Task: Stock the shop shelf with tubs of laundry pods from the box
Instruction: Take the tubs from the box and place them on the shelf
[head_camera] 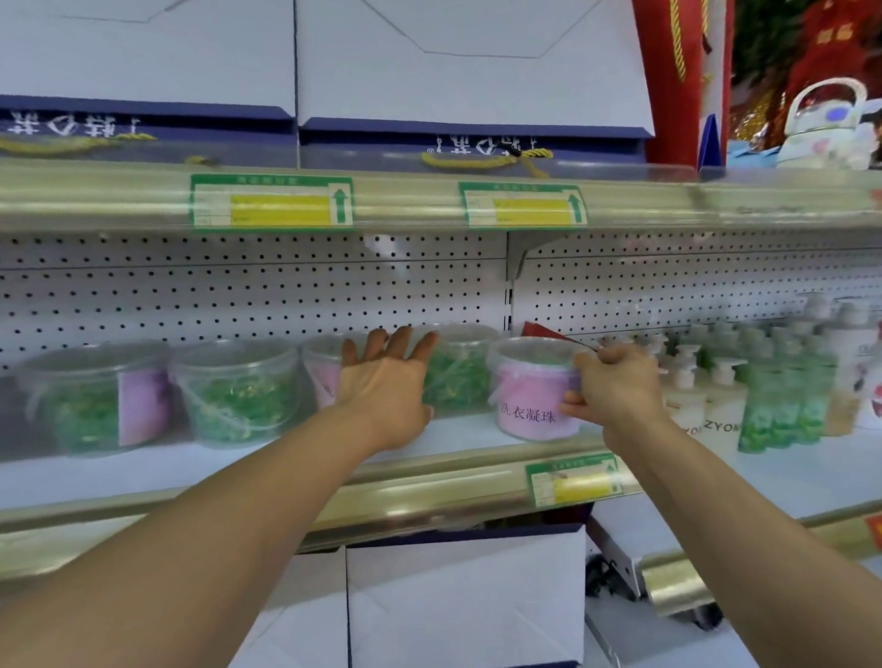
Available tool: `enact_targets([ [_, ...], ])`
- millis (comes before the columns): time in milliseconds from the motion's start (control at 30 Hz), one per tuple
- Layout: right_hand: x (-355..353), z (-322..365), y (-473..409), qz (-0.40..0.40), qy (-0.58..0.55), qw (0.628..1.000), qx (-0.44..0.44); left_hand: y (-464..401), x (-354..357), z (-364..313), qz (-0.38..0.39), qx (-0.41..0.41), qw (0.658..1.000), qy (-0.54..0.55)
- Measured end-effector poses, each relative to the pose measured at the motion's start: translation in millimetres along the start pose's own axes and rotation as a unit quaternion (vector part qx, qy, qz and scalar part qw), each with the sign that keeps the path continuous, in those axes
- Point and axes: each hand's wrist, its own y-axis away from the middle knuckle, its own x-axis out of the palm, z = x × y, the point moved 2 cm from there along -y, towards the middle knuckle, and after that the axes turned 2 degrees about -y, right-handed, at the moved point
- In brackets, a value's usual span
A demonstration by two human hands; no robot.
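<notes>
While right hand (616, 383) pinches the pink-label tub (534, 387), next gap lies at 9 o'clock.
Left hand (386, 385) grip spread, flat against green tub (456, 371); nearer that gap.

Left hand (388, 387) hides most of two tubs — price labels (271, 199) blurred, unreadable — forearms cut by the lower edge.

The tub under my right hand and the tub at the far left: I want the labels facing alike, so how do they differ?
The tub under the right hand shows its pink label square to the front; the far-left tub shows mostly green pods, with its label turned to its right side. The right hand grips the first, fingers on its side; no hand touches the far-left one. Both are clear, lidded tubs standing upright on the same shelf.
</notes>
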Motion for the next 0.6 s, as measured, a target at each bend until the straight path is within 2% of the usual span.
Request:
enact_targets([
  [33,0.5,-1.2,0.5,0.001,0.038,0.999,-0.001,5.0,-2.3,0.6,-0.011,0.000,1.000,0.004],
  [100,1.1,-1.3,7.7,0.010,0.203,0.978,-0.047,16.8,-7.5,2.2,-0.028,0.009,1.000,0.009],
  [133,1.2,-1.0,15.4,0.008,0.288,0.953,-0.097,23.8,-9.6,3.3,-0.035,0.014,0.999,0.012],
  [200,2.6,1.1,40.5,0.012,0.376,0.899,-0.226,39.4,-12.6,6.8,-0.052,0.020,0.998,0.024],
  [300,6.8,1.8,86.2,0.039,0.401,0.835,-0.376,68.5,-16.9,12.2,-0.070,0.030,0.996,0.045],
  [400,12.2,-12.1,125.1,0.041,0.399,0.788,-0.468,103.0,-19.8,18.2,-0.098,0.041,0.991,0.080],
  [500,18.8,-42.5,164.2,0.065,0.406,0.770,-0.487,147.7,-12.2,24.8,-0.113,0.047,0.986,0.110],
  [600,27.1,-84.9,202.6,0.105,0.438,0.755,-0.476,197.5,11.9,31.3,-0.070,0.044,0.987,0.135],
])
